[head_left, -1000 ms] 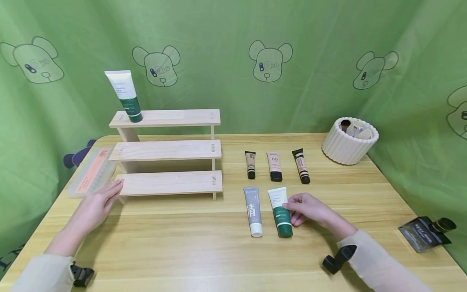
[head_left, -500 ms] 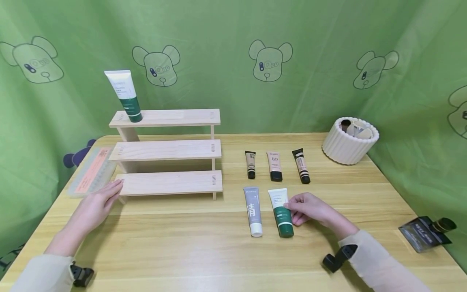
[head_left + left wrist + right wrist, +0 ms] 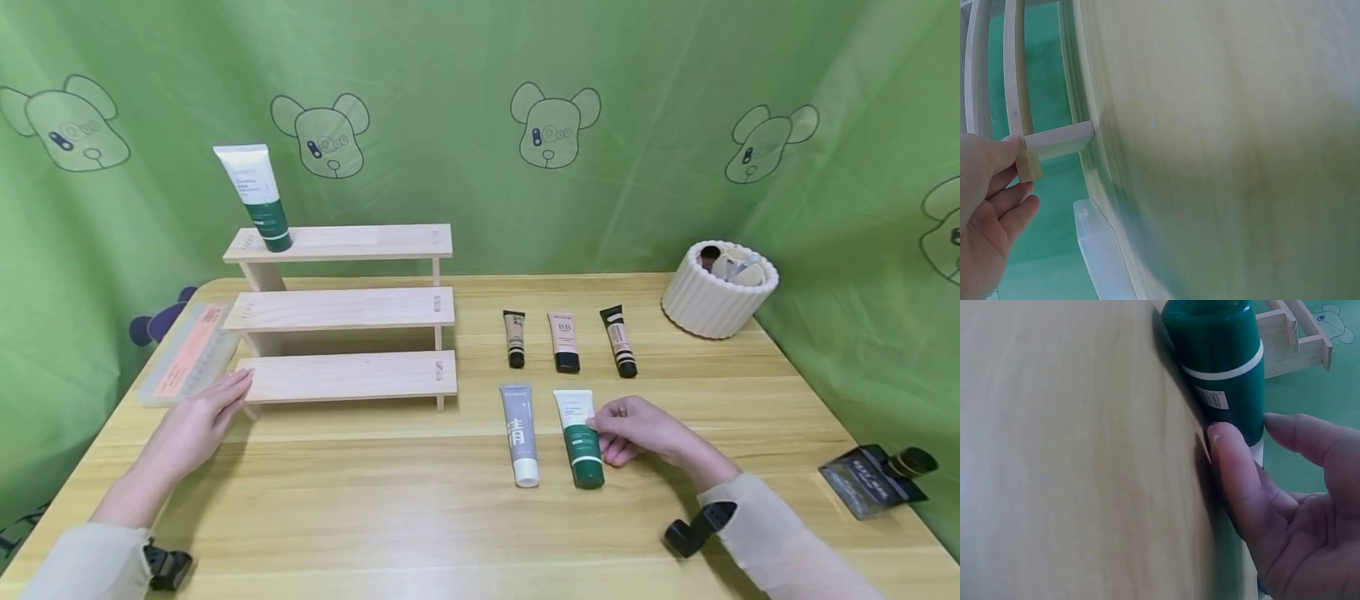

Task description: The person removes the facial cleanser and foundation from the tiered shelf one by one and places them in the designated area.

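My right hand [image 3: 637, 429] pinches the side of a green-and-white squeeze tube [image 3: 582, 446] on the table. In the right wrist view, the thumb and a finger lie on either side of the tube's green part [image 3: 1229, 400]. A grey squeeze tube [image 3: 520, 437] with a white cap lies just left of it. My left hand [image 3: 198, 421] grips the left end of the lowest board of a three-tier wooden shelf [image 3: 352, 375]; the left wrist view has the thumb above the board end [image 3: 1029, 165] and fingers below. Another green-and-white tube [image 3: 258, 200] stands cap down on the top tier.
Three small tubes, one beige [image 3: 515, 337], one pink [image 3: 565, 340] and one black-capped [image 3: 619, 342], lie in a row behind. A white ribbed pot [image 3: 712, 296] holds brushes at back right. A perfume bottle [image 3: 870, 479] lies at the right edge, a flat clear case [image 3: 187, 354] left of the shelf.
The green-and-white tube in my right hand has shifted slightly right and toward me, and lies a little straighter. My left hand has stayed on the shelf end.
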A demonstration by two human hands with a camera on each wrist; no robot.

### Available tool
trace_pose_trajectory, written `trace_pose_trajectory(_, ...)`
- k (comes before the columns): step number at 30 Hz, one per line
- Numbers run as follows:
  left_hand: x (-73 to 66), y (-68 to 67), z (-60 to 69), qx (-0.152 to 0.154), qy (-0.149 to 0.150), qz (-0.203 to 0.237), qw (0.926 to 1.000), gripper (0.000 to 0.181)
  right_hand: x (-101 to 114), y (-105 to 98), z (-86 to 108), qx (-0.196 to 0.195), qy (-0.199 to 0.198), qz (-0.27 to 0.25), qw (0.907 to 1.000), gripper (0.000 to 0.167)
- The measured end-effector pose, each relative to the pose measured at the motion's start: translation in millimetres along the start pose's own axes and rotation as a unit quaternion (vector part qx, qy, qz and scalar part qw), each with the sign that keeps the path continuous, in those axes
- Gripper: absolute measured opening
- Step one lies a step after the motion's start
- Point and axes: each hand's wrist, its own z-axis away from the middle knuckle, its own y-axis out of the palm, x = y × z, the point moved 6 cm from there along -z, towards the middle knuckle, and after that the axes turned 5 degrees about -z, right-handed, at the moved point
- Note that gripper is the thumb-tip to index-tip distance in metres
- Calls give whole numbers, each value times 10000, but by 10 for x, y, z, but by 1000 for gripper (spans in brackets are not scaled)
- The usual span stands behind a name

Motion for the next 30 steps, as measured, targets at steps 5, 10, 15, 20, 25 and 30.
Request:
trace_pose_trajectory(5,6,-8,14,14,-33,-2,10000,35,110,-42,25,-64,-66,186,9998,26)
trace_pose_trajectory(10,5,-26,33,-81,9,-22,10000,35,395,-184,27,-283,-498,613,9965,33)
trace_pose_trajectory(15,2,-35,46,-224,115,-36,9997,34,799,-284,-66,-566,-1001,1043,9879,40)
trace_pose_trajectory(20,9,-21,44,-173,84,-3,9998,35,1259,-279,-233,-755,-1424,1298,9784,41)
trace_pose_trajectory(25,3,-16,26,-147,94,16,9998,35,1735,-208,-452,-833,-1879,1313,9698,43)
trace_pose_trajectory(30,-4,-13,1,-111,97,38,9999,35,2201,-34,-685,-915,-2166,1269,9636,41)
